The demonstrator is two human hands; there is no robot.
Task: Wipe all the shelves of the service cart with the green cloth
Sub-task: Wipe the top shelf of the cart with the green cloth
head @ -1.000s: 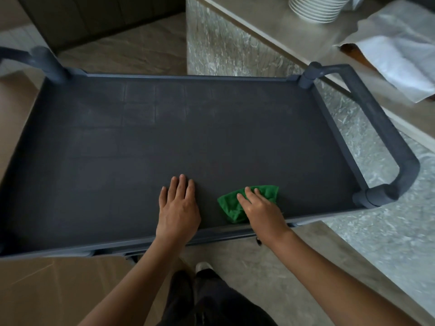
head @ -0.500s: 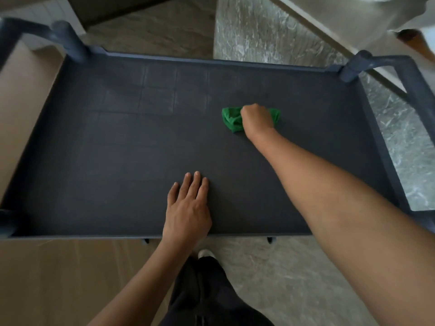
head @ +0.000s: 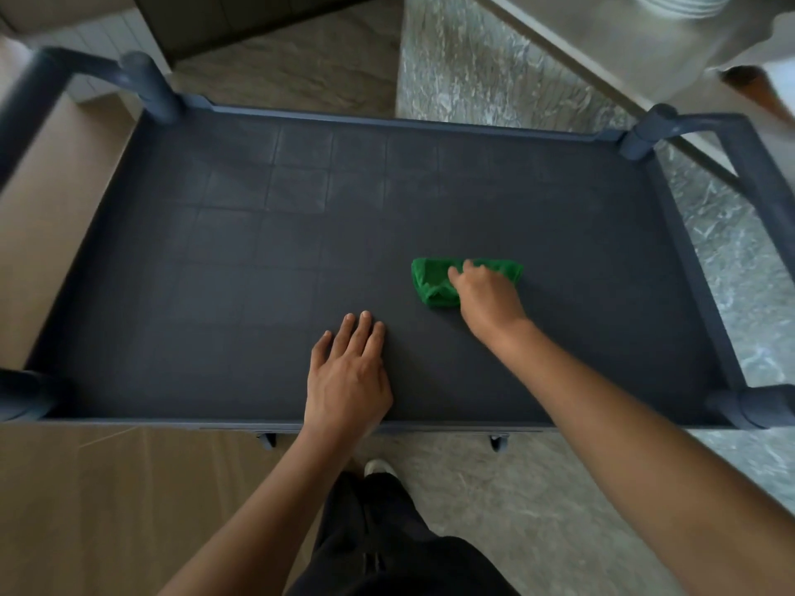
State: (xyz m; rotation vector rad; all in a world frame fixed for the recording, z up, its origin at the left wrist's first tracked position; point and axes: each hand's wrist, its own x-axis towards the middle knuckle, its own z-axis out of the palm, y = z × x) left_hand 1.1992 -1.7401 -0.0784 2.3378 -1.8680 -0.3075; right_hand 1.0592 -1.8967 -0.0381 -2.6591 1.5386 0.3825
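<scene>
Change: green cloth (head: 430,279) drawn back from the far side to mid top shelf (head: 215,294).
Right hand (head: 488,298): fingers curled, pressing it.
Left hand (head: 348,376): fingers together, flat on shelf.
Meaning: wiping continues; other shelves probably remain.

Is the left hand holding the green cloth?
No, the left hand lies flat on the top shelf; the right hand grips the green cloth.

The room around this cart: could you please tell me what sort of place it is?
Probably a restaurant or hotel service area: a service cart, with stacked white plates on a counter beside it.
</scene>
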